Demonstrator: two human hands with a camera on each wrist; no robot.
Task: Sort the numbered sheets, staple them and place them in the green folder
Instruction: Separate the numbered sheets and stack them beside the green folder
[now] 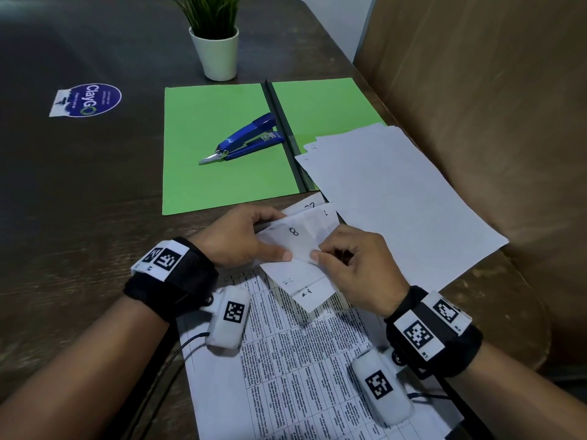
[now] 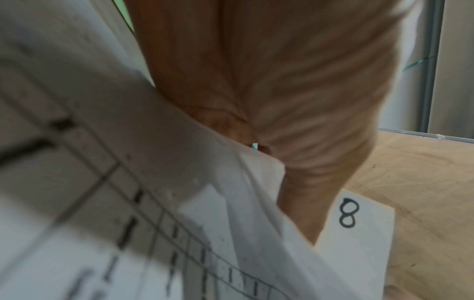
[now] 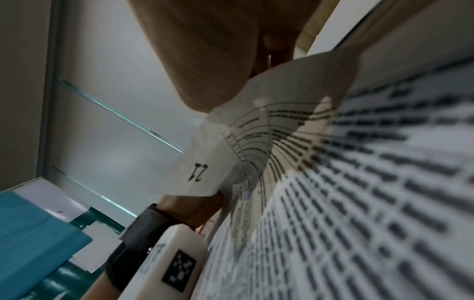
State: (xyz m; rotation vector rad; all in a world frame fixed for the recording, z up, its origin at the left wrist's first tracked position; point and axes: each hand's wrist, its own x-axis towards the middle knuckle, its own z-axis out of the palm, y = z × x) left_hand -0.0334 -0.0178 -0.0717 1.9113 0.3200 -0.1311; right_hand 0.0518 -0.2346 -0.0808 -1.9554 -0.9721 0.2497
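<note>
My left hand [image 1: 244,239] and right hand [image 1: 349,265] both pinch the fanned corners of the numbered sheets [image 1: 298,249] near the table's front. The corner on top bears an "8" [image 2: 347,213]; a lower corner reads "21" [image 3: 198,171]. The sheets' printed sides [image 1: 301,360] lie under my wrists. Beyond my hands the green folder [image 1: 216,147] lies open and flat. On its left half rests a blue stapler [image 1: 246,138]. A pile of blank-faced sheets [image 1: 387,192] covers the folder's right half and reaches the table's right edge.
A potted plant [image 1: 216,36] in a white pot stands behind the folder. A blue sticker [image 1: 87,100] marks the dark table [image 1: 79,201] at the left. A brown surface [image 1: 492,106] rises along the right side.
</note>
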